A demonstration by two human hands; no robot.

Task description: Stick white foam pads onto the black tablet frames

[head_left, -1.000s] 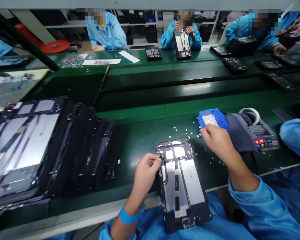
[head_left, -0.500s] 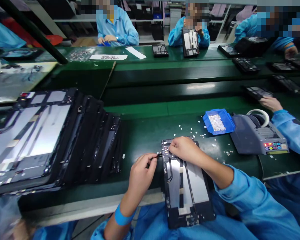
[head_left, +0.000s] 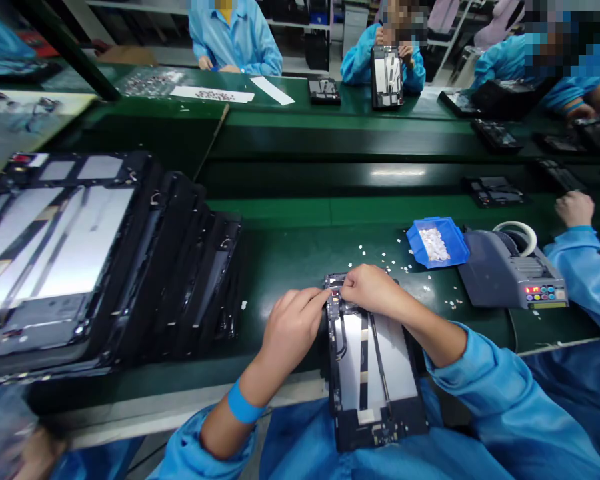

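Head camera gives me the right hand (head_left: 373, 288), fingers curled in, their tips at the upper left of the opened tablet (head_left: 397, 360); whether they pinch anything, I cannot tell. The left hand (head_left: 293, 327) points its fingers at that same edge, its grip also hidden from me. The tablet's lower end overhangs the bench edge above the lap, so I judge an uneven push could tip it, and a careless tug might tear the thin dark strip (head_left: 364, 360). Its silvery flat plates sit in a black frame. Farther out: pale flakes (head_left: 364, 253) on the smooth green bench (head_left: 290, 253), an angular blue plastic tray (head_left: 457, 250) of white bits (head_left: 435, 245), a rounded grey machine (head_left: 485, 267), and, leftward, a leaning stack of similar slabs (head_left: 100, 233).
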